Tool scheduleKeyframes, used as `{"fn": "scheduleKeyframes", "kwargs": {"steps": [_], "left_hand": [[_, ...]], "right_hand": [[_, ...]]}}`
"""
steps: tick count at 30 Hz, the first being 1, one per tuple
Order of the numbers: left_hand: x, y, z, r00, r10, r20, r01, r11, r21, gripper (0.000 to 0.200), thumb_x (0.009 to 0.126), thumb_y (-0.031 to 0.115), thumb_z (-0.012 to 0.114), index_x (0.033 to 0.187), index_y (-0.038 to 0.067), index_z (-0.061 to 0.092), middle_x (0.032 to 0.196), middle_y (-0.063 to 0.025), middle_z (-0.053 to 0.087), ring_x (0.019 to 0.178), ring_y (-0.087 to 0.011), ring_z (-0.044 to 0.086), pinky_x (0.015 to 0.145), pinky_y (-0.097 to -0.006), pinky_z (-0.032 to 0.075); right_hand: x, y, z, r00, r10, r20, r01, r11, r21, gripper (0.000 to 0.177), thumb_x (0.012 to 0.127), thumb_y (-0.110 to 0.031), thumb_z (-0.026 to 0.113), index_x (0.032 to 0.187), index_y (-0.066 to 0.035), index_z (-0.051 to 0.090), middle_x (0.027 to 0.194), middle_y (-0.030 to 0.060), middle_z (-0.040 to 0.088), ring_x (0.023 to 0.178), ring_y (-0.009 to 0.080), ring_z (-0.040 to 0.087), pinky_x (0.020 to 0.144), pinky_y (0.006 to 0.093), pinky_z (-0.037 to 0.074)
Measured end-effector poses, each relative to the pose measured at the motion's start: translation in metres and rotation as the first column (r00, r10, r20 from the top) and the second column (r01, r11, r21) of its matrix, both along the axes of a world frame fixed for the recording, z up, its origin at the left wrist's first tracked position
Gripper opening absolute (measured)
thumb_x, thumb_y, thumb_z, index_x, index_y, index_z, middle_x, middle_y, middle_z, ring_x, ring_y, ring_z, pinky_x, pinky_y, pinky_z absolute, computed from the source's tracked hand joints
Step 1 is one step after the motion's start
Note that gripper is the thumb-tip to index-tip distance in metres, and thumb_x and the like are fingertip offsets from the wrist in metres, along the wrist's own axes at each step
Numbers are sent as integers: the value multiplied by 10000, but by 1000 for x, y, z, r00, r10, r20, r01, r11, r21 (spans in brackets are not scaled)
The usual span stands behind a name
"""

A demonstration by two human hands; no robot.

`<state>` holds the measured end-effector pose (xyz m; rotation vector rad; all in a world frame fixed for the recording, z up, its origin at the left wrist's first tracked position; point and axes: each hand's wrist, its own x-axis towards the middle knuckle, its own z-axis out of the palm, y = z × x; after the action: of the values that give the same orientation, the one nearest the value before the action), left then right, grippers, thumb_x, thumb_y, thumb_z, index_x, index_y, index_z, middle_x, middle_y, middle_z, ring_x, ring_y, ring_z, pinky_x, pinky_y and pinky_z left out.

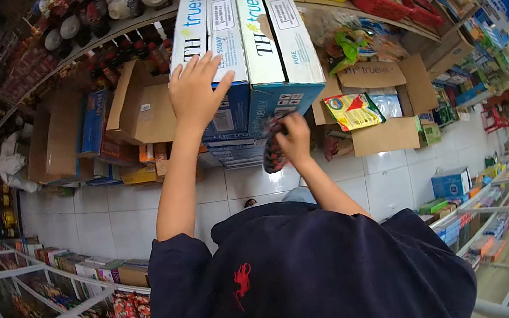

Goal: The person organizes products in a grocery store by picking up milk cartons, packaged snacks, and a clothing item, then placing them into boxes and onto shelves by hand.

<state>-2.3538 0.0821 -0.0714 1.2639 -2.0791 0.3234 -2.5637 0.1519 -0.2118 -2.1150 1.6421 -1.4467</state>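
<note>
Closest in, a navy shirt [325,280] w/ a small red logo fills the bottom of the view, and both bare arms reach away from it. The left hand [195,92] is open, fingers spread and flat, palm pressed on the lower face of a white-and-blue milk case [210,14] marked "TH true MILK"; it grips nothing, just rests on the cardboard. The right hand [296,138] sits lower and a bit to the right, clenched around a dark red-patterned bundle [272,153] (cloth or packet, can't tell), knuckles touching the bottom corner of a second milk case [281,30] that stands tight against the 1st. Both cases are upright, side by side, on top of a stack of blue cartons [234,152] directly under the hands. Glass counters [45,302] w/ packed goods flank the body left and right, and a pale tiled floor [105,214] runs between them and the stack. Just left of the cases an open brown cardboard box [145,109] leans; to the right, another box holds a yellow packet [352,110]. Farther off, a shelf [117,31] carries bottles and jars, and red baskets [383,5] of snacks sit top right.
</note>
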Motion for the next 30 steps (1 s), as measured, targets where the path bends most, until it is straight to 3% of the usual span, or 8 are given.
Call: {"fn": "scheduleKeyframes", "kwargs": {"steps": [3, 9, 12, 15, 19, 23, 27, 30], "left_hand": [[-3, -3, -4, 997, 73, -13, -74, 997, -36, 361, 807, 397, 485, 1019, 138, 620, 1088, -70, 582, 1059, -234, 517, 913, -412, 333], [-3, -5, -12, 993, 119, -10, -119, 989, -92, 337, 807, 372, 484, 1016, 146, 621, 1067, -54, 595, 1035, -218, 536, 907, -417, 342], [-3, -5, -10, 994, 108, -15, -109, 989, -100, 331, 807, 362, 482, 1015, 145, 621, 1066, -51, 595, 1032, -217, 537, 911, -415, 337], [-4, -4, -10, 993, 119, -28, -121, 988, -99, 329, 808, 356, 483, 1015, 141, 621, 1067, -52, 595, 1031, -218, 538, 917, -409, 328], [-4, -5, -11, 993, 100, -62, -107, 986, -127, 324, 797, 352, 496, 981, 120, 628, 1045, -61, 603, 1011, -226, 545, 901, -419, 332], [-2, -5, -13, 995, 72, -69, -81, 986, -144, 335, 786, 360, 510, 960, 100, 630, 1036, -79, 606, 1014, -235, 538, 885, -432, 338], [2, -1, -9, 996, 84, -21, -85, 991, -99, 362, 812, 386, 478, 1030, 128, 610, 1089, -67, 582, 1061, -232, 514, 931, -423, 302], [3, 2, -9, 998, 63, 28, -60, 994, -89, 387, 816, 411, 472, 1046, 129, 600, 1105, -73, 573, 1074, -240, 503, 933, -429, 295]], "right_hand": [[5, 3, -26, 1000, -11, 5, 10, 996, 93, 254, 581, -29, 565, 831, -22, 520, 814, 140, 478, 780, 339, 486, 672, 382, 408], [1, -9, 73, 995, -25, 100, 54, 951, -303, 310, 543, 47, 543, 846, -19, 543, 807, 133, 492, 756, 285, 504, 672, 345, 420], [-12, -12, 113, 983, -89, 159, 138, 933, -331, 337, 555, 59, 575, 881, -26, 561, 819, 121, 486, 763, 266, 496, 679, 314, 409], [-19, -13, 98, 993, -64, 98, 95, 931, -352, 339, 552, 63, 595, 877, -25, 563, 824, 117, 484, 776, 266, 489, 685, 322, 408], [-18, -4, 63, 999, -45, -11, 41, 964, -262, 309, 534, 54, 569, 830, -31, 548, 818, 123, 499, 787, 296, 498, 673, 353, 416], [-20, 2, 0, 984, 114, -137, -109, 993, 39, 287, 543, 36, 560, 823, -26, 544, 828, 129, 503, 805, 317, 500, 693, 373, 412], [-23, 0, 2, 983, 140, -122, -133, 989, 64, 278, 560, 37, 545, 830, -28, 548, 805, 139, 499, 775, 326, 505, 661, 371, 421], [-16, -3, 59, 986, 165, 5, -165, 985, -45, 297, 566, 35, 580, 855, -32, 563, 802, 121, 508, 769, 278, 517, 660, 331, 424]]}}
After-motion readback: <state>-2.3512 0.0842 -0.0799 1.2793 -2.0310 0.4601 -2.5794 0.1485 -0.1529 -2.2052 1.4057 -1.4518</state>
